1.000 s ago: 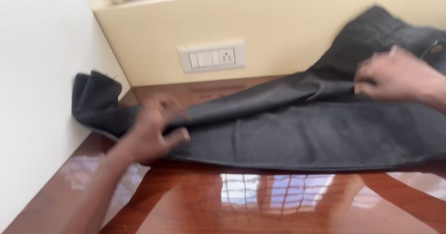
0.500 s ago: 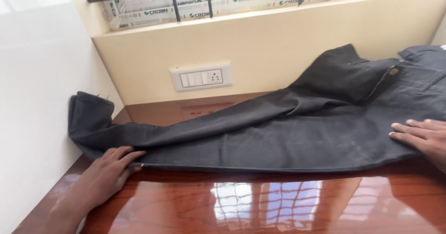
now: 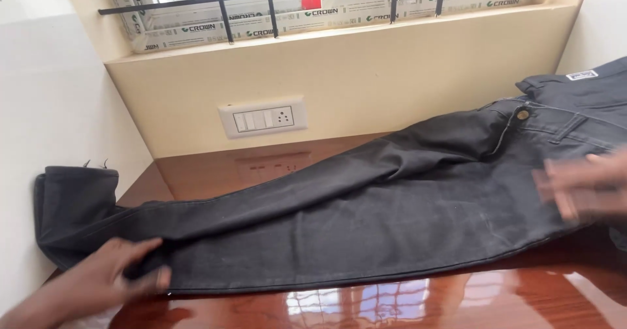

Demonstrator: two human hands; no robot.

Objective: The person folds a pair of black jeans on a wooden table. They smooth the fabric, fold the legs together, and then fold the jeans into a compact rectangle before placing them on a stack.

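A pair of dark grey jeans lies spread across a glossy reddish wooden table, waistband at the right, leg ends bunched against the left wall. My left hand rests on the lower leg near the table's front left edge, fingers curled over the fabric's edge. My right hand is blurred with motion and lies flat on the hip area just below the waistband button.
A cream wall carries a white switch and socket plate behind the table. Above it runs a window sill with black bars. A white wall closes the left side.
The view has tilted up and left. My left hand went from lying flat on the leg to curling over its edge. My right hand slid up toward the waistband.
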